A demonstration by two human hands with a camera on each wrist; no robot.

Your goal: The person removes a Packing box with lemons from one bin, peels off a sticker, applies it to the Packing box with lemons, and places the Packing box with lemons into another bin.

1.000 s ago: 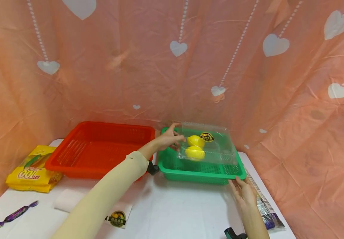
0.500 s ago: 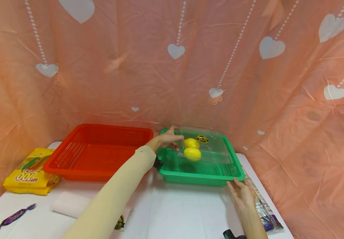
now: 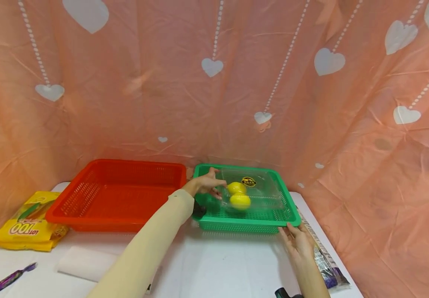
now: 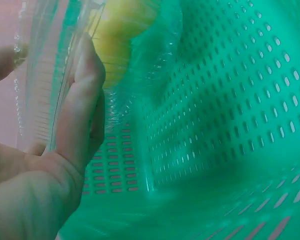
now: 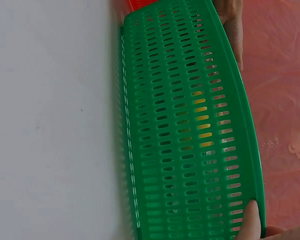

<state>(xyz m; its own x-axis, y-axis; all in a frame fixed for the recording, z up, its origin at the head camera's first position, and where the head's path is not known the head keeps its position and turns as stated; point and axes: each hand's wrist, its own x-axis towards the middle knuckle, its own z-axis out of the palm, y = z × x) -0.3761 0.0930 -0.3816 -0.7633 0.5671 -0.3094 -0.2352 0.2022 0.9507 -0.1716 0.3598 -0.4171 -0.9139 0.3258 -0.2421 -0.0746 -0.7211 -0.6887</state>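
In the head view, a clear plastic fruit box (image 3: 268, 192) with a black-and-gold label holds two yellow lemons (image 3: 240, 201). It lies low within the green basket (image 3: 244, 222). My left hand (image 3: 207, 184) grips the box's left edge; the left wrist view shows the clear plastic between the thumb and fingers of this hand (image 4: 45, 180). At the basket's front right corner, my right hand (image 3: 300, 246) holds the rim. The right wrist view has a digit of that hand (image 5: 250, 222) against the outer wall. Yellow shows through the slots there.
A red basket (image 3: 117, 227) stands left of the green one. Further left are a yellow snack bag (image 3: 26, 229) and a purple wrapped candy (image 3: 7, 282). A white roll (image 3: 87, 263) lies in front, partly behind the left sleeve. A long packet (image 3: 326, 267) lies by the right table edge.
My left hand has lowered the fruit box into the green basket, and the box lies flatter. The right hand keeps its hold on the rim. The head view has shifted slightly.
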